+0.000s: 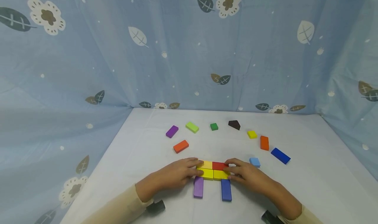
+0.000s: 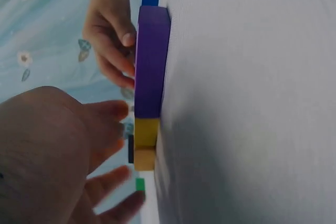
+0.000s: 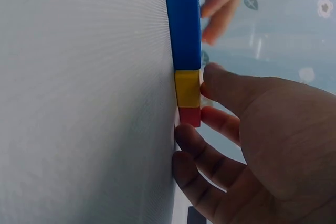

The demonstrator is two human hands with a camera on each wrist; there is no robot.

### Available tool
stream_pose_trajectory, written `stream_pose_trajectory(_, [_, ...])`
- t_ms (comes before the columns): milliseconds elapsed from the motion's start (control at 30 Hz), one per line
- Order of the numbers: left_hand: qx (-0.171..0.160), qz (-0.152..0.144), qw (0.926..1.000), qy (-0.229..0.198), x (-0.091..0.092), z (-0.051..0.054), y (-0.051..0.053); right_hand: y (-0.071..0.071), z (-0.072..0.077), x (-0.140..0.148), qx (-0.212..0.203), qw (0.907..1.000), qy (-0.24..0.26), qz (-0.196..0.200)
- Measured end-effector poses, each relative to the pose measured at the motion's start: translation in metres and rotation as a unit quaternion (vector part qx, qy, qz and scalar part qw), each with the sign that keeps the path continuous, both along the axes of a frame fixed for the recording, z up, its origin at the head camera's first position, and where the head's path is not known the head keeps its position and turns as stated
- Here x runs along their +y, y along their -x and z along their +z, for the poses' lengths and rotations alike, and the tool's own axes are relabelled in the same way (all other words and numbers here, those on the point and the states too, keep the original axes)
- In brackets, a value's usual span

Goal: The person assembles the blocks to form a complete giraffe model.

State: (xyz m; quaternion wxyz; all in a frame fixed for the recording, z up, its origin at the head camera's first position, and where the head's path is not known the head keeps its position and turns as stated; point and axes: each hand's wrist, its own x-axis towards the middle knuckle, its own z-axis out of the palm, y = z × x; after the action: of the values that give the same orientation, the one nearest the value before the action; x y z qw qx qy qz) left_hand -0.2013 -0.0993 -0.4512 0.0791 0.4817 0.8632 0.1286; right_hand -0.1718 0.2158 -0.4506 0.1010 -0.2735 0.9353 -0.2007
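Observation:
Flat blocks lie together on the white cloth. A light orange block (image 1: 208, 165) and a red block (image 1: 218, 166) form the back row, with two yellow blocks (image 1: 220, 174) against them in front. A purple block (image 1: 198, 188) and a blue block (image 1: 226, 190) extend toward me from the row's two ends. My left hand (image 1: 175, 174) has its loosely bent fingers at the left ends of the rows. At the right ends is my right hand (image 1: 251, 174), thumb by the yellow block (image 3: 187, 88) and fingers around the red block (image 3: 189, 117), grip not evident.
Loose blocks form an arc behind: purple (image 1: 172, 131), orange-red (image 1: 181, 146), lime (image 1: 192, 127), green (image 1: 214, 127), a dark angular block (image 1: 234, 124), small yellow (image 1: 252, 134), orange (image 1: 264, 143), dark blue (image 1: 281, 155) and light blue (image 1: 255, 162). A patterned blue curtain (image 1: 183, 70) stands beyond.

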Motion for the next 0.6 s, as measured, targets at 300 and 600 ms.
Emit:
stream_pose_trajectory(300, [-0.068, 0.094, 0.9927, -0.032, 0.005, -0.006, 0.015, 0.004, -0.002, 0.000, 0.009, 0.9999, 0.007, -0.003])
stream_pose_trajectory(600, [-0.082, 0.089, 0.9911, -0.055, 0.007, -0.011, 0.019, 0.006, -0.006, -0.001, 0.011, 0.9994, 0.032, -0.002])
